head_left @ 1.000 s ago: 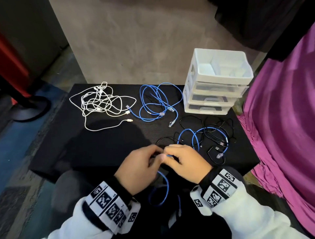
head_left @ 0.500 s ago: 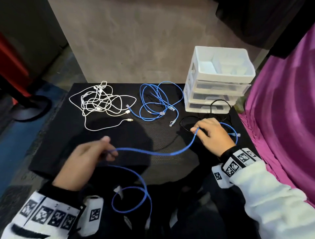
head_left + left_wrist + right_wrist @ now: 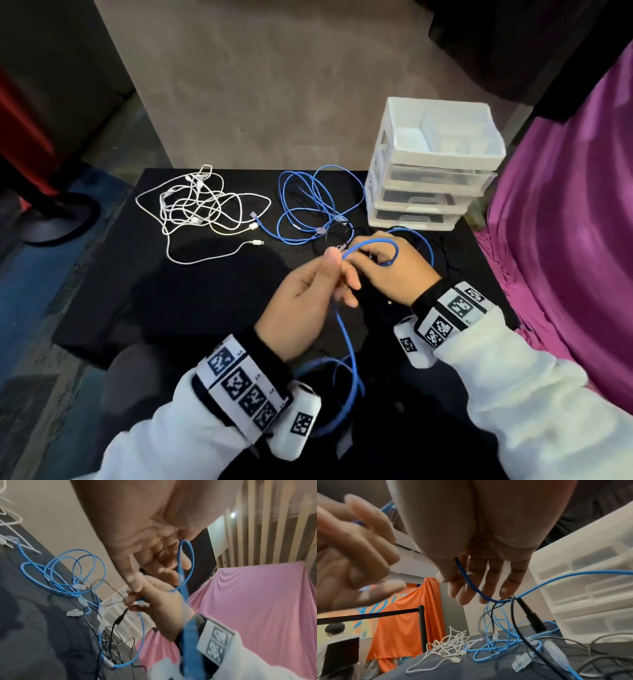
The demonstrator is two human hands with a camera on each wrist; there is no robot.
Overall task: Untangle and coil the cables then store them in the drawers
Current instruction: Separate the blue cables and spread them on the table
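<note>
My left hand (image 3: 308, 301) pinches blue cable (image 3: 346, 339), thumb against fingers; right hand (image 3: 394, 270) curls round its loop above black table (image 3: 205, 301). Black cables (image 3: 527, 614) tangle with it under right hand. White cable tangle (image 3: 202, 209), second blue bundle (image 3: 315, 205) behind. Drawer unit (image 3: 431, 171) at back right: drawers closed, contents unclear. Right wrist view alone shows orange drape (image 3: 406, 612).
</note>
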